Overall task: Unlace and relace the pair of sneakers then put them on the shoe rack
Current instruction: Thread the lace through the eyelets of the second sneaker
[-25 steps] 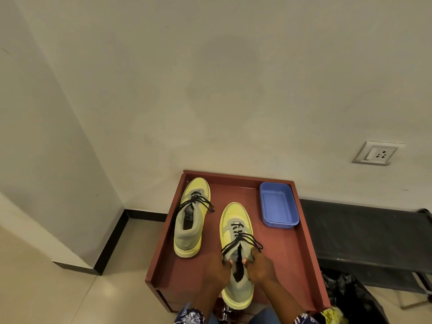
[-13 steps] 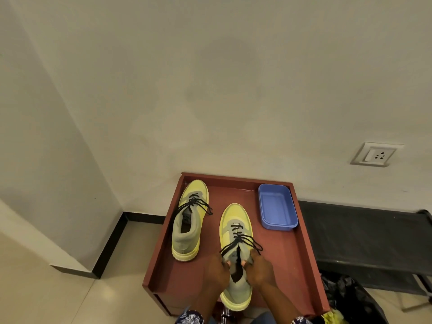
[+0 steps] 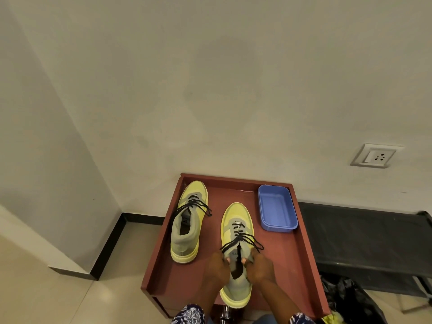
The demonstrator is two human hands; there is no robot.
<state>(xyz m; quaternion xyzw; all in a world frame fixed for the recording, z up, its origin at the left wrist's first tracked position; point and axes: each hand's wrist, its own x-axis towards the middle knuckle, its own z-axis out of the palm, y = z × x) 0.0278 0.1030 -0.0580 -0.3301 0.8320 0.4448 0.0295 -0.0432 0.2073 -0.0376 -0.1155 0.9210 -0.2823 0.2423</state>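
Note:
Two yellow-green sneakers with black laces stand on a red-brown raised-edge table [image 3: 304,265], toes toward the wall. The left sneaker [image 3: 187,225] stands alone, its laces loosely spread. The right sneaker [image 3: 237,230] is nearer me. My left hand [image 3: 216,267] grips the left side of its collar and my right hand [image 3: 260,267] grips the right side, fingers curled over the opening beside the tongue. Its black laces [image 3: 240,240] fan out just above my fingers.
A blue plastic tub [image 3: 277,209] sits at the table's back right corner. A low black shoe rack [image 3: 364,237] runs along the wall to the right. A black bag [image 3: 346,298] lies under it. A wall socket [image 3: 375,156] is above.
The view has shifted slightly; both hands stay on the right sneaker's collar and the shoe sits in nearly the same place.

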